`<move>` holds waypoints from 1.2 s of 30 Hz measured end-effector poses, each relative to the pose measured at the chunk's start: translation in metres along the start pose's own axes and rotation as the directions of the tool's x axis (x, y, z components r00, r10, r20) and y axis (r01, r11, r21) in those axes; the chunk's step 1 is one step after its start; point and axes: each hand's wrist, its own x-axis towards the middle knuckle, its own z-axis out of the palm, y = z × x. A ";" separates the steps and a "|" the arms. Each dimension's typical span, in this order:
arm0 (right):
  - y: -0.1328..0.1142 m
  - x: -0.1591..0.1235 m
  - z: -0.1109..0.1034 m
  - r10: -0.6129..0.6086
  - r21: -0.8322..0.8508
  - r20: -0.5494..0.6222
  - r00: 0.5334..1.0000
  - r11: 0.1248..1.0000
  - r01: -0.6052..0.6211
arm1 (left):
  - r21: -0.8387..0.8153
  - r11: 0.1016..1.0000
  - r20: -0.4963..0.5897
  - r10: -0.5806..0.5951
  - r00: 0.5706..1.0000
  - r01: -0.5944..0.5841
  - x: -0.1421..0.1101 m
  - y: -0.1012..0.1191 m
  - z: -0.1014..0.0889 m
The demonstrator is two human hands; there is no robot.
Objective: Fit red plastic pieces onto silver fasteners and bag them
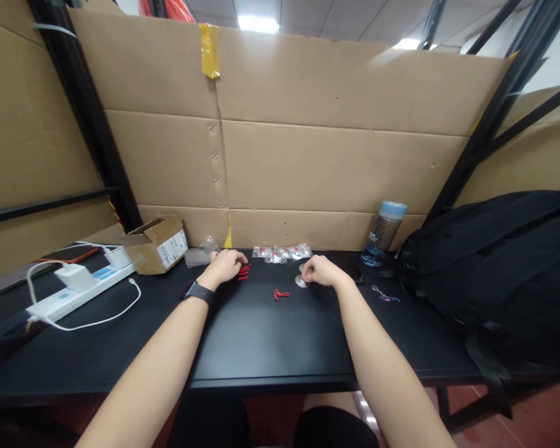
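Note:
My left hand [223, 266], with a dark watch on its wrist, reaches over the left end of a small row of red cord loops [244, 273]. Its fingers are slightly bent and apart; whether the tips touch a loop is hard to see. Farther right, the fingers of my right hand [322, 271] are pinched together at the edge of clear round discs [300, 282] on the black table. Between the hands, nearer to me, lies another red cord loop [281, 294]. Behind them sit several small clear packets [282, 252] with red bits inside.
On the left are an open cardboard box [161, 246], a clear plastic bag [201, 254] and a white power strip [86, 287] with cables. A water bottle [383, 235], a thin corded item [386, 295] and a black backpack [499, 267] are on the right. Cardboard walls [289, 162] the back.

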 end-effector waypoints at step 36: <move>-0.012 0.009 0.015 -0.063 -0.087 -0.396 0.916 0.996 0.031 | 0.070 0.998 -0.086 0.015 0.996 -0.009 -0.006 0.020 -0.006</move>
